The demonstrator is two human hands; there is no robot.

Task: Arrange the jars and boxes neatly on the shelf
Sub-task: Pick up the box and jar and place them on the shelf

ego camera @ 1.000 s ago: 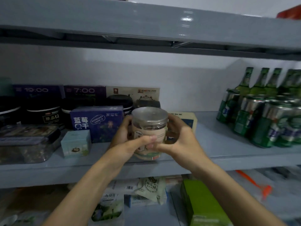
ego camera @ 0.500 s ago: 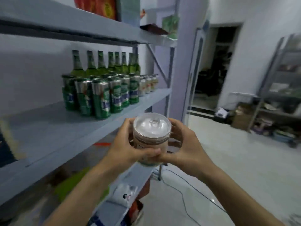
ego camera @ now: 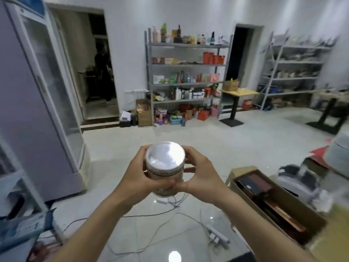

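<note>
You held the jar (ego camera: 164, 168) at frame centre, upright over the floor; your left hand (ego camera: 138, 178) and right hand (ego camera: 201, 177) wrapped its sides, thumbs touching in front below the lid (ego camera: 165, 155).

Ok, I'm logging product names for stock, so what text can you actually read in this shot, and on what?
None can be read.
jar, held in the left hand and right hand: its label print is blurred and partly covered by fingers.
far shelf rack: the packaging is too small to read.
cardboard box on the floor: no legible marking.
</note>
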